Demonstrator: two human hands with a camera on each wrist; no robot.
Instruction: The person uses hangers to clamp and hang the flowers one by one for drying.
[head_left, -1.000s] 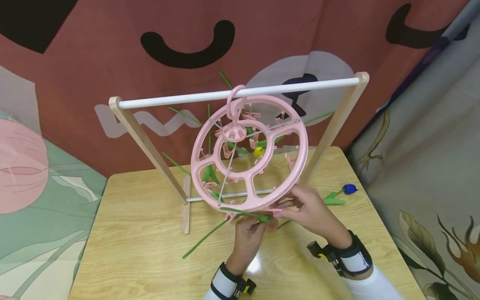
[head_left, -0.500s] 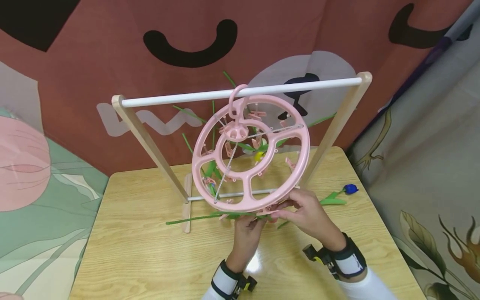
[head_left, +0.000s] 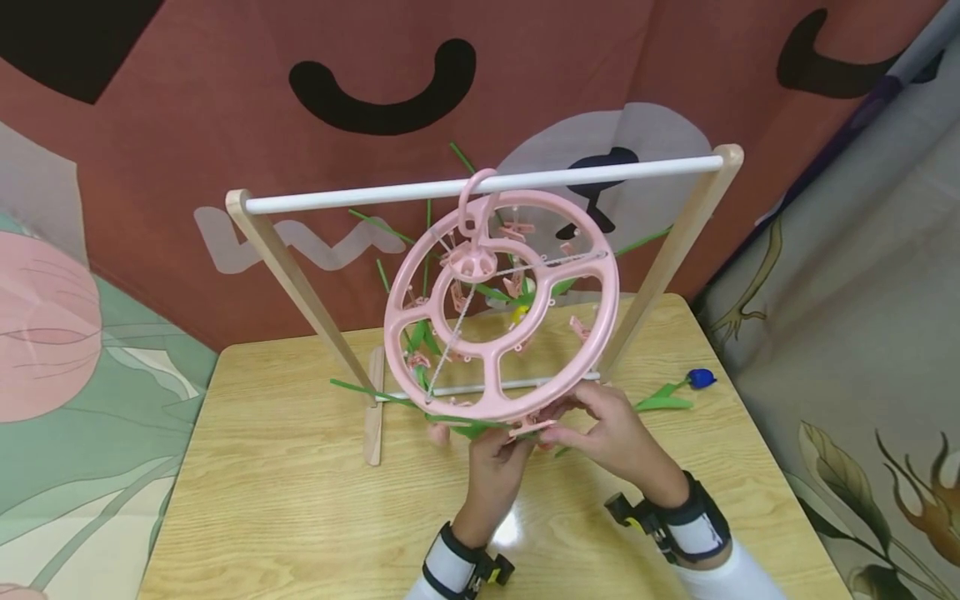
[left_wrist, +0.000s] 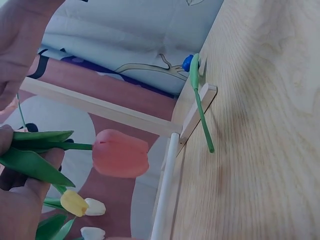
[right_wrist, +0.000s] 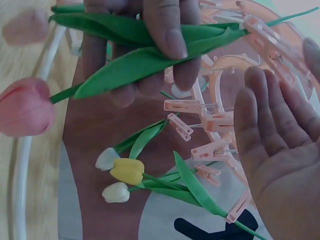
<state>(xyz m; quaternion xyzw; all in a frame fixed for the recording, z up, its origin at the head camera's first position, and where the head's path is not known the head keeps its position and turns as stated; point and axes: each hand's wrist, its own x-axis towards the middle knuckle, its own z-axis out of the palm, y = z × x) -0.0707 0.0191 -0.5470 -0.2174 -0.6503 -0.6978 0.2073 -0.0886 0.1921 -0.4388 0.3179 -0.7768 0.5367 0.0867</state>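
My left hand [head_left: 497, 473] holds an artificial pink tulip [left_wrist: 120, 154] by its stem and green leaves, below the front rim of a pink round clip hanger [head_left: 495, 408]. A pink clothespin [right_wrist: 272, 42] hangs from that rim, and the tulip's stem runs through its jaw end. My right hand [head_left: 618, 432] pinches the clothespin's handles between thumb and fingers; how hard it squeezes cannot be seen. Just beside hangs a paler pink tulip [right_wrist: 25, 26], blurred in the right wrist view. Yellow [right_wrist: 127, 171] and white tulips [right_wrist: 116, 192] hang from clips farther back.
The hanger hooks over the white bar [head_left: 360, 197] of a wooden stand [head_left: 667, 250]. A blue tulip [head_left: 701, 379] lies on the wooden table [head_left: 247, 500] at the right. Patterned curtains [head_left: 225, 108] close off the back and sides.
The hanger has turned slightly, and the green stems at its front edge have swung left and upward. The clothespin now lies level at my right fingertips. Both hands have barely moved.
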